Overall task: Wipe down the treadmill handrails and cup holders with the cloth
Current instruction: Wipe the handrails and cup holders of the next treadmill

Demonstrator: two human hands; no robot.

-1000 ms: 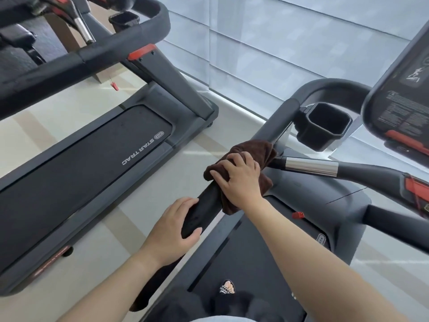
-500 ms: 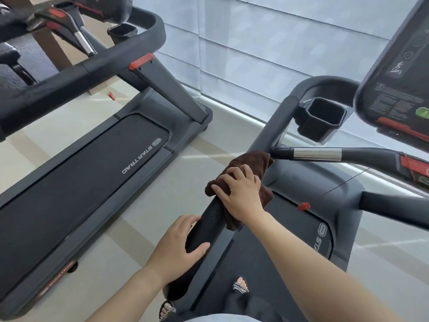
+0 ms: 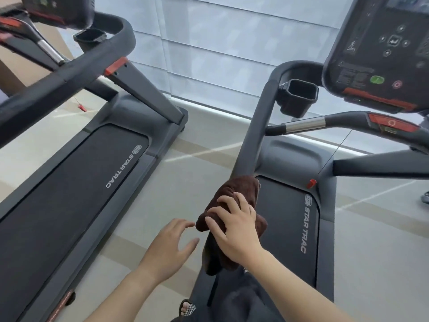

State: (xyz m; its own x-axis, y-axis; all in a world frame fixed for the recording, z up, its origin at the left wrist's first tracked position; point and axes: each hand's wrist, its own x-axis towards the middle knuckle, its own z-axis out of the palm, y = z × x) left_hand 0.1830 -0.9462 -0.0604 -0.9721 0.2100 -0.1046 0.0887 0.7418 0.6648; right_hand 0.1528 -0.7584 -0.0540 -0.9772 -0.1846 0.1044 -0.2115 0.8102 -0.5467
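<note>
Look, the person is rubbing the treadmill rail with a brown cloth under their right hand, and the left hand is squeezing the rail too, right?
Not quite. The left hand is not squeezing the rail: the head view shows it open, fingers spread, beside the rail and off it. The rest holds: the right hand presses the brown cloth on the treadmill rail.

A pale tiled floor (image 3: pixel 204 163) with darker beige bands carries two dark grey treadmills set side by side. The left treadmill (image 3: pixel 76 182) stands apart from the right treadmill (image 3: pixel 301 205), a strip of bare floor between them. Both point toward a window wall with pale blinds (image 3: pixel 220 43). A sandalled foot (image 3: pixel 186 307) rests at the right treadmill's left edge.
</note>
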